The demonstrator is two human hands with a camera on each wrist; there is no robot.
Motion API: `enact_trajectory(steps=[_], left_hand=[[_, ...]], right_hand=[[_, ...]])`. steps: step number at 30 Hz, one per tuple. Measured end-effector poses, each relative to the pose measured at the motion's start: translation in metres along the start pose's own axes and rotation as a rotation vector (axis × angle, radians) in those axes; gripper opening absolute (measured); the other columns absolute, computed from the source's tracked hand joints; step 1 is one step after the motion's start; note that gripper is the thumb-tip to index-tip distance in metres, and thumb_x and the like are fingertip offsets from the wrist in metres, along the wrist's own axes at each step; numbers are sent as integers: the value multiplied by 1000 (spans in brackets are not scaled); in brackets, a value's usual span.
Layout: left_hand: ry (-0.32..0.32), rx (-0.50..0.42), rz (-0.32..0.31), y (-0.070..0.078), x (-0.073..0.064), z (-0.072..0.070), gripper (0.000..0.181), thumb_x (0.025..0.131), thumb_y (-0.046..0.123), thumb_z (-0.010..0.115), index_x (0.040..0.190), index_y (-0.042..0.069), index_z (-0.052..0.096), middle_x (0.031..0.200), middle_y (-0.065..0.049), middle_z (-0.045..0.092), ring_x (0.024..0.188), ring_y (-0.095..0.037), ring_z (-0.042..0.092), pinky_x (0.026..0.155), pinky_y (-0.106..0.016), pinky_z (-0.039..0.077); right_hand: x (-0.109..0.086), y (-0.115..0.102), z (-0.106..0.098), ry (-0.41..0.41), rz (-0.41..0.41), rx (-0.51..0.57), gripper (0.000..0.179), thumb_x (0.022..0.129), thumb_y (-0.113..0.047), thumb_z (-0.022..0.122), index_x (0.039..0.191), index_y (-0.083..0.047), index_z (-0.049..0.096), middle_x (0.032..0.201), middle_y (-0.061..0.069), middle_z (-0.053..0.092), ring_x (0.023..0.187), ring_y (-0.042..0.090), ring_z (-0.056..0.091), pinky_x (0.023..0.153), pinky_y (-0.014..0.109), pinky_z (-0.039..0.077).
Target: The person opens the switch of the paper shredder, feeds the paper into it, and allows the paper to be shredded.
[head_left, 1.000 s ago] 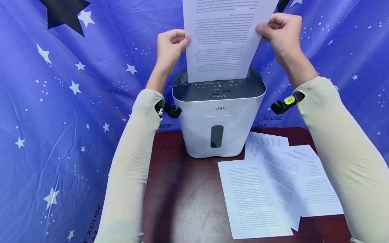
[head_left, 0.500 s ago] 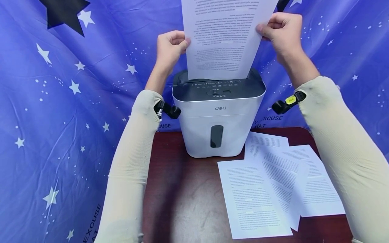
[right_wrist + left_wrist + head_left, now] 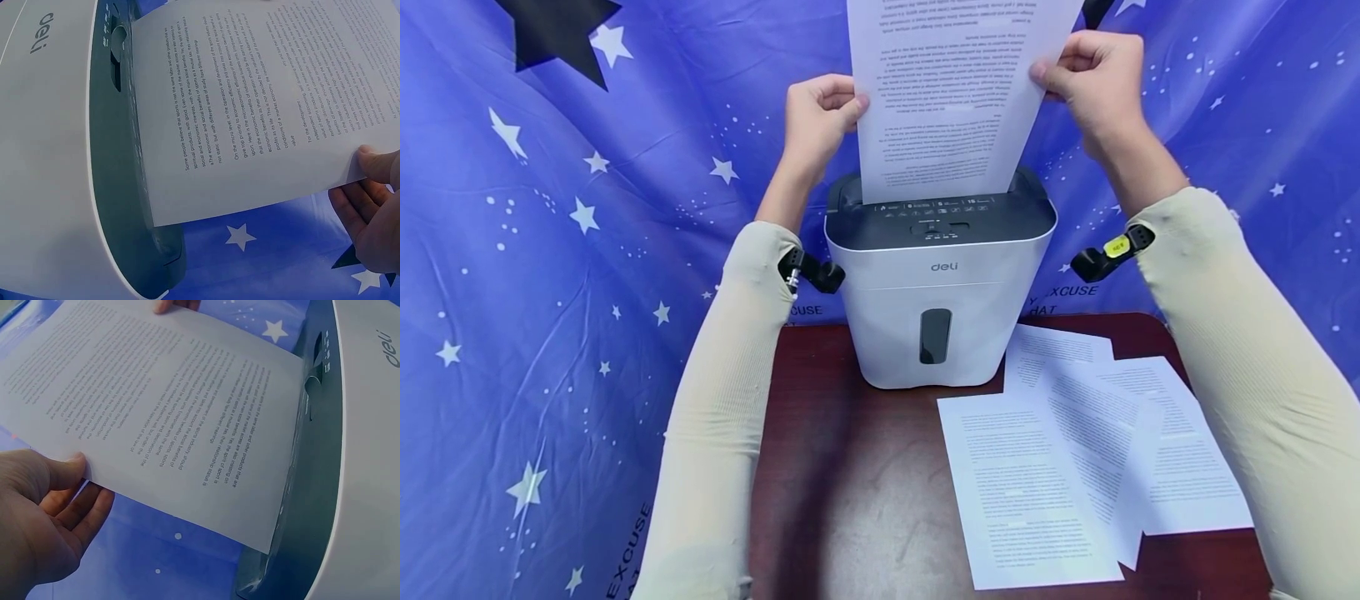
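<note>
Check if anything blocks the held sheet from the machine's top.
Nothing visible does: the left hand and right hand pinch the sheet, whose lower edge meets the machine's dark top. Loose pages lie aside on the table.

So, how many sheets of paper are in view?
5: the held sheet above the machine; overlapping on the table, a front sheet, middle sheet, right sheet and back sheet. More may hide underneath.

The lower edge of the printed sheet [image 3: 943,108] runs straighter, its left corner slightly lower over the deli paper shredder [image 3: 887,333], than half a second ago. The right sleeve cuff [image 3: 1187,218] sits slightly farther right than a second ago.
</note>
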State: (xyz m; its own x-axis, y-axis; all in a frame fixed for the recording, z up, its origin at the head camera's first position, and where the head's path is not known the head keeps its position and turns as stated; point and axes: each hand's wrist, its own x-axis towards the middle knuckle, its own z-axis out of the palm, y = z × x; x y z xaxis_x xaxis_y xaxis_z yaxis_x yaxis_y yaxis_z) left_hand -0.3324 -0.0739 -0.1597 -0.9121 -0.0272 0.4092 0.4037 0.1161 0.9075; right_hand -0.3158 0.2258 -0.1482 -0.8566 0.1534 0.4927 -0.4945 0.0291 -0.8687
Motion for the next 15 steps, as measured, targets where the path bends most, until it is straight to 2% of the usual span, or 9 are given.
enact_trajectory(steps=[8,15], left_hand=[[5,-17,36,-5,1,0,13,93,-1,71,105,-3,75,86,-4,76,78,-12,68,75,-25,56],[8,-35,56,-9,3,1,14,93,-1,71,105,-4,75,89,-6,77,79,-13,70,78,-26,58]], right_hand=[[0,-1,0,2,-31,-53,17,84,-1,81,101,-2,80,84,-5,77,84,9,74,77,16,60],[-3,1,-1,2,-44,-52,15,84,-2,81,99,-3,81,83,-5,77,83,9,74,81,18,60]])
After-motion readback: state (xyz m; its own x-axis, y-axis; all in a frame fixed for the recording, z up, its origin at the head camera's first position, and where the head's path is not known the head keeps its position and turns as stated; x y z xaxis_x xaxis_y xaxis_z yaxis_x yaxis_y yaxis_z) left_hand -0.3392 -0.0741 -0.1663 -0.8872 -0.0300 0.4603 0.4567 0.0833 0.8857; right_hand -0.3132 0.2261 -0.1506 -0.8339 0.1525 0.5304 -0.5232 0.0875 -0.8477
